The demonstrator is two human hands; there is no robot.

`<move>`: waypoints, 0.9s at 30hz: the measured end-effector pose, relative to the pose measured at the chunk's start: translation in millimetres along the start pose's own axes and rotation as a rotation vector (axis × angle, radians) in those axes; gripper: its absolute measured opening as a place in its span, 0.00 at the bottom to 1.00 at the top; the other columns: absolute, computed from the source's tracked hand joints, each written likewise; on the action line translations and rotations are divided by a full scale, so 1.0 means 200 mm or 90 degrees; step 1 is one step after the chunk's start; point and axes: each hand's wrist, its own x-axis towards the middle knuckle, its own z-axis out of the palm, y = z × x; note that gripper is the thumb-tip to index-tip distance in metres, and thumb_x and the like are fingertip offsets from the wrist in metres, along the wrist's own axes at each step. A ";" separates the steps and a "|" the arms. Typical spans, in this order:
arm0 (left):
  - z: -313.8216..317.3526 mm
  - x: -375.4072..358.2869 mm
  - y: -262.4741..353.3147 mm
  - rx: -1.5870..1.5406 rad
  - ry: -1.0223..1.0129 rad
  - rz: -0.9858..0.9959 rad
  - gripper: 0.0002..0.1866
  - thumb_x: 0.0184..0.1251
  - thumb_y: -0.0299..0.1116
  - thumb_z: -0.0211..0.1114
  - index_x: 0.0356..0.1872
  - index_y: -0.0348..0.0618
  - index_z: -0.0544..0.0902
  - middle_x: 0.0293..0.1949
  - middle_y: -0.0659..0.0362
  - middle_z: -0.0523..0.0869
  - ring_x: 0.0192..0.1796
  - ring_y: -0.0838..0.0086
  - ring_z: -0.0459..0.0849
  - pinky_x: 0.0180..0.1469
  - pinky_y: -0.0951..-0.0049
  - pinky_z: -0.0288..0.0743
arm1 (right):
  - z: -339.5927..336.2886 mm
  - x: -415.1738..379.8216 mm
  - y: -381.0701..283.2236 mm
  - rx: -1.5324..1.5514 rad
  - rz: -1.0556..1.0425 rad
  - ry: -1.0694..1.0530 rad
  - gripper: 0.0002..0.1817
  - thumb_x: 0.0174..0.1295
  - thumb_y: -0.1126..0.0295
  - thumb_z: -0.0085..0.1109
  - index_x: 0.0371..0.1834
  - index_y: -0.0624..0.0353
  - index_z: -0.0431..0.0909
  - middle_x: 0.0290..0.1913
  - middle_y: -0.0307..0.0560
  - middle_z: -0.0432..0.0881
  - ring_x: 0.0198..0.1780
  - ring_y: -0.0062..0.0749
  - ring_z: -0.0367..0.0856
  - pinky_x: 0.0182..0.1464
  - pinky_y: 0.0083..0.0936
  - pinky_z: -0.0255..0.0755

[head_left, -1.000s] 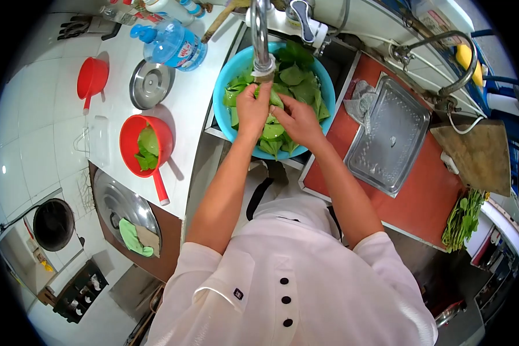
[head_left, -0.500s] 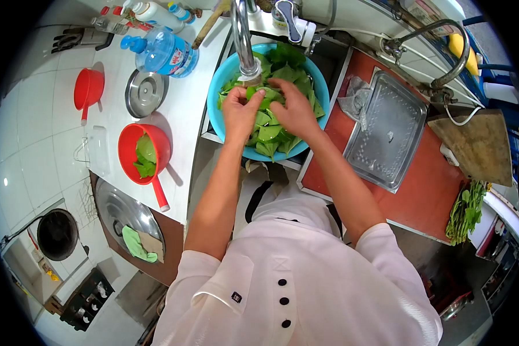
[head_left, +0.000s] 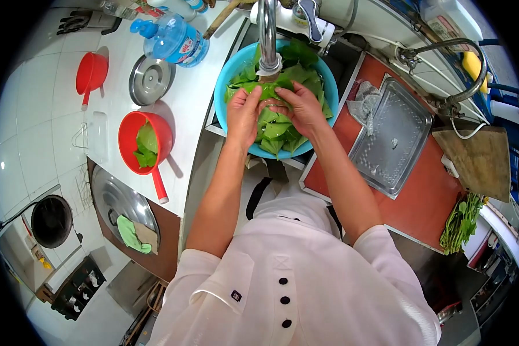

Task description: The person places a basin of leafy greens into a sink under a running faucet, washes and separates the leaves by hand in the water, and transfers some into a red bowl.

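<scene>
A blue basin (head_left: 220, 106) full of green leaves (head_left: 274, 130) stands in the sink below the metal faucet (head_left: 267, 40). Over the basin, my left hand (head_left: 244, 112) pinches one side of a green leaf (head_left: 266, 92) between thumb and fingers. My right hand (head_left: 301, 109) grips the other side of the same leaf, so it is stretched between both hands just under the spout. The fingers of both hands look wet.
On the white counter (head_left: 196, 115) at left are a red ladle (head_left: 127, 144) with leaves inside, a metal lid (head_left: 150, 79) and a blue bottle (head_left: 181, 43). At right, a metal tray (head_left: 392, 135), a cloth (head_left: 364, 106), a cutting board (head_left: 473, 155) and greens (head_left: 461, 225).
The view has shifted slightly. My right hand has turned and come level with my left, and the leaf is now spread between them under the spout.
</scene>
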 end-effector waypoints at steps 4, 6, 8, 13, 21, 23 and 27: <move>-0.02 -0.02 0.01 0.149 -0.038 0.024 0.10 0.64 0.26 0.64 0.46 0.38 0.81 0.38 0.64 0.84 0.38 0.84 0.80 0.42 0.82 0.73 | -0.02 0.03 -0.04 -0.075 0.078 0.024 0.15 0.65 0.62 0.58 0.49 0.58 0.74 0.44 0.43 0.81 0.41 0.29 0.83 0.40 0.23 0.77; -0.05 -0.03 0.02 0.203 -0.059 0.033 0.13 0.63 0.25 0.64 0.49 0.37 0.80 0.40 0.63 0.84 0.40 0.83 0.81 0.44 0.82 0.74 | -0.09 0.05 -0.04 -0.120 0.129 0.022 0.15 0.65 0.60 0.58 0.49 0.57 0.74 0.44 0.42 0.82 0.40 0.28 0.82 0.40 0.23 0.77; -0.05 -0.05 0.07 0.267 -0.089 0.060 0.15 0.61 0.23 0.64 0.49 0.35 0.80 0.39 0.63 0.84 0.41 0.82 0.81 0.45 0.81 0.74 | -0.13 0.08 -0.04 -0.331 0.141 -0.067 0.13 0.65 0.61 0.57 0.46 0.57 0.76 0.44 0.41 0.81 0.40 0.24 0.82 0.41 0.22 0.75; -0.08 0.01 0.07 0.338 -0.059 0.100 0.16 0.61 0.23 0.63 0.51 0.35 0.79 0.50 0.58 0.79 0.45 0.78 0.81 0.49 0.78 0.75 | -0.03 0.07 -0.05 -0.123 0.042 -0.053 0.07 0.61 0.71 0.60 0.41 0.58 0.78 0.41 0.40 0.83 0.39 0.20 0.80 0.43 0.18 0.72; -0.05 -0.05 0.06 0.599 0.068 0.331 0.17 0.64 0.27 0.61 0.53 0.31 0.76 0.51 0.55 0.79 0.49 0.72 0.80 0.51 0.72 0.75 | -0.04 0.13 -0.02 -0.324 -0.200 -0.007 0.09 0.56 0.78 0.60 0.41 0.60 0.78 0.41 0.38 0.82 0.40 0.19 0.79 0.45 0.16 0.71; 0.09 -0.09 0.07 0.283 0.028 0.032 0.15 0.70 0.34 0.57 0.52 0.36 0.76 0.44 0.58 0.82 0.46 0.73 0.81 0.49 0.73 0.75 | 0.01 0.11 -0.02 -0.482 -0.263 0.043 0.09 0.52 0.77 0.60 0.38 0.58 0.78 0.40 0.39 0.82 0.42 0.25 0.79 0.47 0.23 0.71; 0.13 -0.01 0.06 -0.053 0.019 -0.160 0.15 0.74 0.37 0.53 0.54 0.40 0.77 0.40 0.59 0.83 0.44 0.74 0.80 0.47 0.74 0.76 | 0.13 -0.01 -0.02 -0.965 -0.542 -0.041 0.13 0.46 0.72 0.61 0.37 0.56 0.80 0.42 0.47 0.81 0.50 0.46 0.77 0.54 0.40 0.68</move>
